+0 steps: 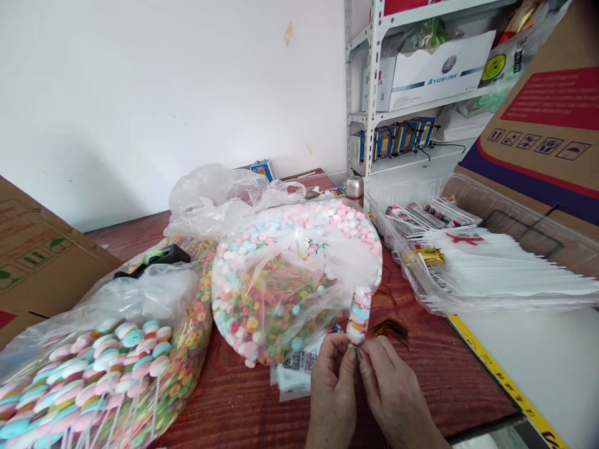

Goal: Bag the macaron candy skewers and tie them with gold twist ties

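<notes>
A wrapped marshmallow skewer (359, 317) stands upright in clear plastic, its pink, blue, orange and white pieces stacked. Closed around its lower end is my left hand (333, 386), thumb and fingers pinched together. My right hand (393, 388) pinches the same gathered bottom, its thumb tip close to the left thumb. The fingers hide the stick and whatever fastens the wrapper. Just beyond the hands lies a big round bag of marshmallows and fruit-coloured ring candies (290, 337). Small printed plastic wrappers (294, 377) are beside my left hand, and gold twist ties (392, 329) beside my right.
Finished-looking marshmallow skewers (107, 358) lie on another candy bag at left, with a black-and-green tool (154, 259) behind. A clear plastic tray (435, 302) holds white sticks and packets at right. Cardboard boxes (42, 249) flank the table; a metal shelf (372, 81) stands behind.
</notes>
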Demonstrator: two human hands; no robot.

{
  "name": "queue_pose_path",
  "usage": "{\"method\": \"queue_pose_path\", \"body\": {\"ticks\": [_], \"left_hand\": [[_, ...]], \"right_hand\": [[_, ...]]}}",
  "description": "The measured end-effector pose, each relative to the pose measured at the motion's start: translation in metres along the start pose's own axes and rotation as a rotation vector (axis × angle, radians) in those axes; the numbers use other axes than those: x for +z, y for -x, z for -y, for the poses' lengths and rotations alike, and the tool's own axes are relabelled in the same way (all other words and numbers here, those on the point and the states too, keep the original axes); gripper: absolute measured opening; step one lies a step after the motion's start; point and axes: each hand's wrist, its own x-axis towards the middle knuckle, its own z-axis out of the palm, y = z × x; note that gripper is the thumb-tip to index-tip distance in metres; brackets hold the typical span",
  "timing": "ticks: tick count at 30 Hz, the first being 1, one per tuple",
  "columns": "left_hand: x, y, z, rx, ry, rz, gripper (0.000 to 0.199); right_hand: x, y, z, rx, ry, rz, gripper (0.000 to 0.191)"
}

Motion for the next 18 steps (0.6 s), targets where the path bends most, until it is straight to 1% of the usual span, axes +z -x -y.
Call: {"method": "queue_pose_path", "body": {"ticks": [3, 4, 5, 6, 7, 8, 10, 11, 12, 13, 14, 16, 17, 18], "left_hand": [[-0.010, -0.002, -0.011, -0.072, 0.150, 0.150, 0.036], [-0.016, -0.002, -0.016, -0.095, 0.198, 0.209, 0.041], [-0.022, -0.001, -0.023, -0.091, 0.218, 0.276, 0.039], [-0.028, 0.000, -0.030, -0.065, 0.187, 0.349, 0.032], [-0.034, 0.001, -0.037, -0.017, 0.099, 0.419, 0.023], [-0.039, 0.003, -0.044, 0.040, -0.033, 0.478, 0.020], [-0.043, 0.009, -0.053, 0.126, -0.344, 0.536, 0.026], [-0.042, 0.011, -0.056, 0.150, -0.476, 0.528, 0.029], [-0.039, 0.014, -0.056, 0.166, -0.567, 0.495, 0.031], [-0.035, 0.016, -0.055, 0.185, -0.600, 0.444, 0.030], [-0.029, 0.017, -0.054, 0.202, -0.581, 0.372, 0.028], [-0.019, 0.018, -0.052, 0.222, -0.432, 0.203, 0.020], [-0.015, 0.019, -0.053, 0.214, -0.338, 0.150, 0.017], [-0.012, 0.019, -0.056, 0.191, -0.254, 0.143, 0.016]], "right_hand": [[-0.010, -0.002, 0.001, -0.122, 0.009, 0.074, 0.022], [-0.015, -0.003, 0.000, -0.166, 0.004, 0.109, 0.021], [-0.021, -0.005, -0.002, -0.196, 0.003, 0.140, 0.021], [-0.026, -0.007, -0.004, -0.208, 0.002, 0.160, 0.021], [-0.032, -0.009, -0.007, -0.198, -0.002, 0.172, 0.021], [-0.038, -0.011, -0.009, -0.172, -0.008, 0.181, 0.021], [-0.048, -0.013, -0.012, -0.121, -0.016, 0.190, 0.020], [-0.052, -0.013, -0.012, -0.117, -0.021, 0.202, 0.019], [-0.055, -0.012, -0.011, -0.129, -0.023, 0.213, 0.019], [-0.056, -0.010, -0.009, -0.152, -0.024, 0.220, 0.019], [-0.057, -0.006, -0.006, -0.183, -0.031, 0.231, 0.018], [-0.055, 0.003, -0.001, -0.228, -0.077, 0.265, 0.017], [-0.053, 0.008, 0.001, -0.225, -0.130, 0.295, 0.017], [-0.051, 0.013, 0.001, -0.193, -0.204, 0.334, 0.017]]}}
